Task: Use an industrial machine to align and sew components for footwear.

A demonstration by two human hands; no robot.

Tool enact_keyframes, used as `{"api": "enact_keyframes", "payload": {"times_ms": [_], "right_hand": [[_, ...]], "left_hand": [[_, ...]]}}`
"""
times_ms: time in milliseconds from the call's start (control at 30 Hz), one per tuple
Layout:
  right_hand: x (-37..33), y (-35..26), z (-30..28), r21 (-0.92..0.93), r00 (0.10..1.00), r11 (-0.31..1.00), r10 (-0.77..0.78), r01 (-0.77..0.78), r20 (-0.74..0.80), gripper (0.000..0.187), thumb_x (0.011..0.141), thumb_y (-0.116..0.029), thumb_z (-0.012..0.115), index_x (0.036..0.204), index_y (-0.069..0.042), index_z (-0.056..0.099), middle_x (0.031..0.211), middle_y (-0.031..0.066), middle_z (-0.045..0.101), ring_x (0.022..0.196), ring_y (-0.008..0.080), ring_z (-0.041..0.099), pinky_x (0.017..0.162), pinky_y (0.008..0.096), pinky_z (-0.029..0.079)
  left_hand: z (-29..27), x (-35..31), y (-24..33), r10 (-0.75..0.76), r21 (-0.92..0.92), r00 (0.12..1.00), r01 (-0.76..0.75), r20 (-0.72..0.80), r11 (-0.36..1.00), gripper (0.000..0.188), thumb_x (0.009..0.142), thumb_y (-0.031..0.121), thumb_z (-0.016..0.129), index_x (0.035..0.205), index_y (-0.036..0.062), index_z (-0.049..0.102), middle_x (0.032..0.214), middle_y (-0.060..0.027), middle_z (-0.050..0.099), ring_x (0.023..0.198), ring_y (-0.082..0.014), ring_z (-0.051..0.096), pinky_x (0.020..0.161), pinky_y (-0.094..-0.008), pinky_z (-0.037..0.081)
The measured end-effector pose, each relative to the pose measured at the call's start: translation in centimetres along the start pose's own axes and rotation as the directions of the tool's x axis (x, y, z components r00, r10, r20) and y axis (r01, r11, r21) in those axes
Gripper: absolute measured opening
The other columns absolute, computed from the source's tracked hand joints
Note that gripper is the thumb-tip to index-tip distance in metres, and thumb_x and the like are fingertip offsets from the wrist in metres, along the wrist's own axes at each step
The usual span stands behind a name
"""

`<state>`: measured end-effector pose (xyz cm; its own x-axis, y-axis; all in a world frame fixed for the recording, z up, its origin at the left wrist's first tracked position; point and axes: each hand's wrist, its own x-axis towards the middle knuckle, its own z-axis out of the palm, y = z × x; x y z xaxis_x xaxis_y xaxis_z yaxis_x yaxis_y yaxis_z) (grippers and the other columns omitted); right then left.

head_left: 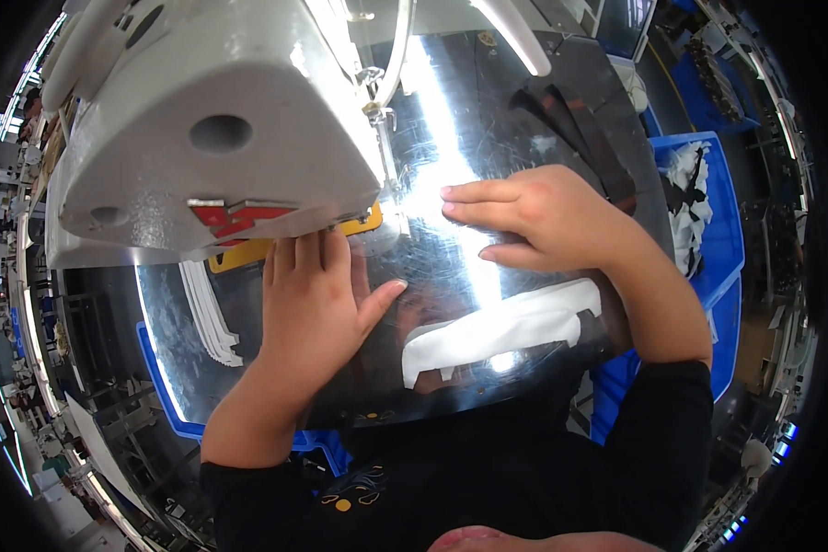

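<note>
Yellow strip [239, 258] lies at fingertips of left hand [311, 299], long axis crosswise; touching or not, cannot tell. Left fingers close together, thumb spread. Right hand [550, 219] farther, fingers slightly parted; white cloth [506, 324] bodyward.

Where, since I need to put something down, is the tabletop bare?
The polished tabletop is bare beyond the right hand, left of the dark strips. A smaller patch lies between the hands, bordered by the white fabric. It is crowded beneath the sewing machine head, where the left hand sits beside the yellow plate.
</note>
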<state>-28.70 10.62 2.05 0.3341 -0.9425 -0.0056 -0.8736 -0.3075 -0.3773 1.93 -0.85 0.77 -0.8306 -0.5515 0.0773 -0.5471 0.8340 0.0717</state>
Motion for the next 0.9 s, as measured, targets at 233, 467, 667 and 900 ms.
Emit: {"api": "enact_keyframes", "payload": {"times_ms": [233,467,667,900], "right_hand": [[0.1,-0.1,-0.1,0.001,1.0,1.0,0.003,-0.003,-0.005,0.054,0.095,-0.03,0.081,0.147,-0.016,0.072,0.157,0.0014,0.067,0.115,0.0229,0.076,0.091,0.0373,0.061],[0.0,0.0,0.0,0.012,1.0,1.0,-0.005,0.005,-0.025,0.052,0.095,-0.03,0.081,0.144,-0.015,0.074,0.154,0.0018,0.069,0.113,0.0234,0.077,0.09,0.0372,0.061],[-0.5,0.6,0.6,0.0,0.994,0.999,-0.049,0.049,-0.093,0.044,0.095,-0.028,0.081,0.135,-0.012,0.078,0.147,0.0041,0.074,0.106,0.0251,0.078,0.088,0.0382,0.062],[-0.6,0.4,0.5,0.003,0.985,0.997,-0.074,0.075,-0.156,0.033,0.093,-0.025,0.082,0.121,-0.009,0.078,0.138,0.0051,0.076,0.099,0.0271,0.078,0.083,0.0399,0.062]], "left_hand": [[-0.7,-0.1,0.5,0.038,0.0,0.999,-0.038,-0.027,0.999,0.081,0.096,0.056,0.08,0.141,-0.008,0.061,0.138,-0.0306,0.062,0.124,-0.0474,0.063,0.108,-0.0541,0.051],[-1.1,-0.2,0.9,0.059,-0.034,0.998,-0.06,-0.037,0.998,0.072,0.092,0.053,0.084,0.13,-0.0067,0.07,0.133,-0.0245,0.066,0.119,-0.0414,0.066,0.102,-0.049,0.055],[-0.7,-0.1,1.1,0.108,-0.102,0.991,-0.115,-0.077,0.988,0.067,0.091,0.047,0.087,0.131,-0.0042,0.072,0.134,-0.0223,0.068,0.122,-0.0396,0.067,0.107,-0.0489,0.055],[-0.3,0.1,1.0,0.188,-0.134,0.977,-0.2,-0.097,0.971,0.068,0.09,0.043,0.088,0.139,-0.0009,0.071,0.142,-0.0209,0.068,0.127,-0.0388,0.066,0.112,-0.0499,0.051]]}}
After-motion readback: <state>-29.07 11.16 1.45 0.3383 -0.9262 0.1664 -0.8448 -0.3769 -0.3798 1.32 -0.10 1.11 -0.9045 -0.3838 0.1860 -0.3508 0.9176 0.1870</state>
